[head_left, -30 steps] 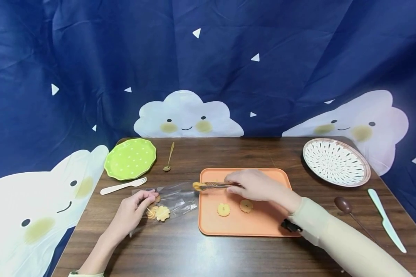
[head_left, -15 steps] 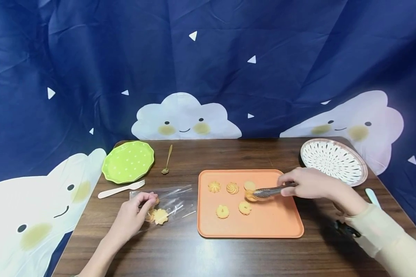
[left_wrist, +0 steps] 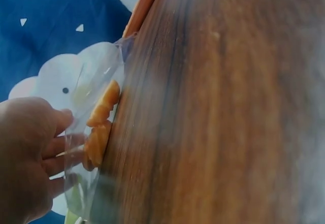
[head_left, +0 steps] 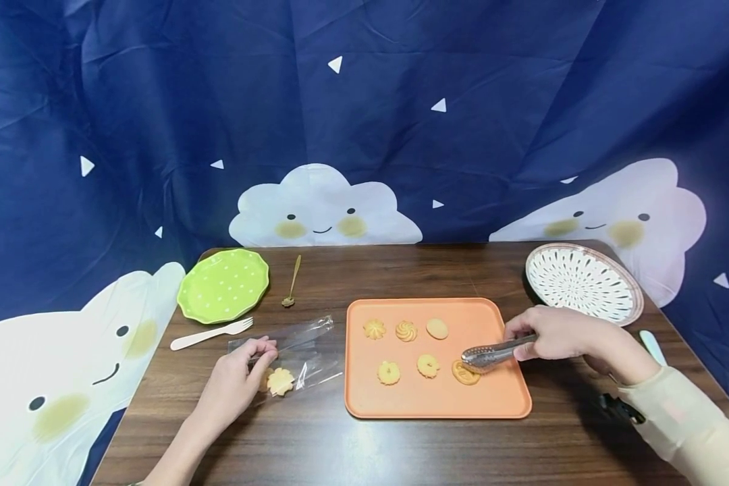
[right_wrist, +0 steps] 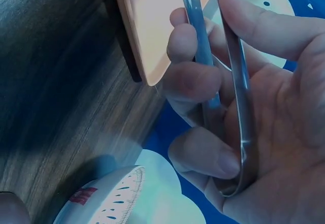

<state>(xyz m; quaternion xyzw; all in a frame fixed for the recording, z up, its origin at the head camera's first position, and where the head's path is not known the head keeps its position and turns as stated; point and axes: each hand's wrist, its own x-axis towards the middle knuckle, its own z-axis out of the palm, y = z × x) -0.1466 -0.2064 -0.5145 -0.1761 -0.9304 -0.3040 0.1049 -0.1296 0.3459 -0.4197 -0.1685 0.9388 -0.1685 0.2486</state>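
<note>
In the head view my left hand (head_left: 233, 378) pinches the edge of a clear plastic bag (head_left: 312, 347) lying left of the tray. Inside the bag sit a flower-shaped cookie (head_left: 281, 381) and another partly hidden by my fingers; the left wrist view shows these cookies (left_wrist: 101, 104) through the film. My right hand (head_left: 561, 337) grips metal tongs (head_left: 498, 352), their two arms squeezed between thumb and curled fingers in the right wrist view. The tong tips are over a round embossed cookie (head_left: 465, 373) at the right of the orange tray (head_left: 437, 405). Several other cookies (head_left: 406, 331) lie there in two rows.
A green dotted plate (head_left: 223, 286), a white fork (head_left: 212, 333) and a small gold spoon (head_left: 294, 280) lie at the left. At the right are a patterned white plate (head_left: 583, 283) and a pale green knife (head_left: 652, 346), partly behind my right arm.
My right hand has swung right with the tongs, carrying a cookie from beside the bag to the tray's right side, where it now lies. The left hand stays at the bag.
</note>
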